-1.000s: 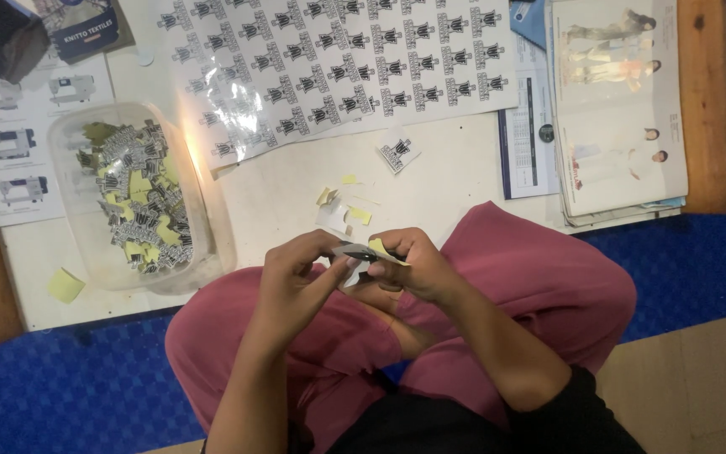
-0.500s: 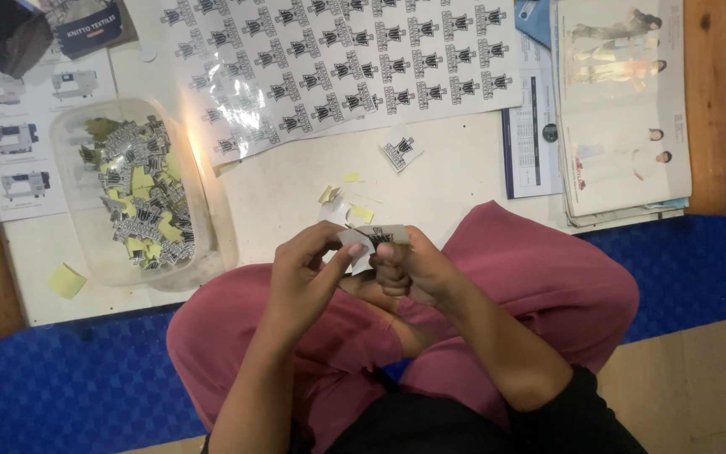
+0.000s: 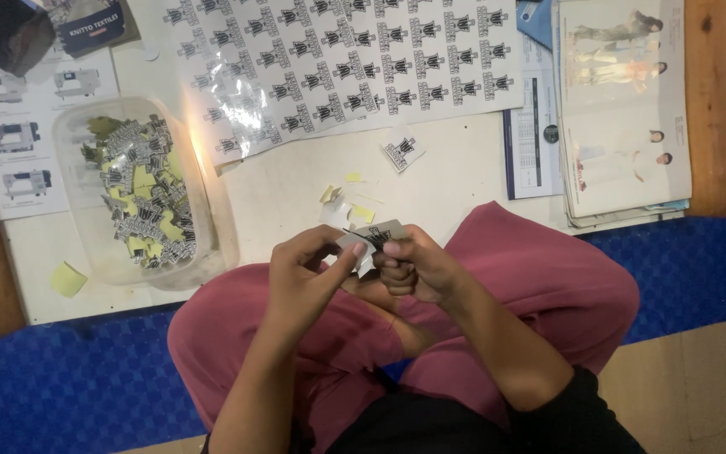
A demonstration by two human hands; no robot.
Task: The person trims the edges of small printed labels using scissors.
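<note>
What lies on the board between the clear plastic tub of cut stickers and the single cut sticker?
In the head view, a corner of the glossy sticker sheet and bare board.

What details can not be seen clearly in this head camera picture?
- Small label between the left hand and right hand: mostly covered by the fingers, its design unreadable.
- Whether a tool is held: hidden by the curled right hand.
- Cut pieces in the clear plastic container: too small and heaped to count.
- Dark box, top left: cut off by the edge.
- Magazine stack: lower ones hidden beneath the top one.
</note>
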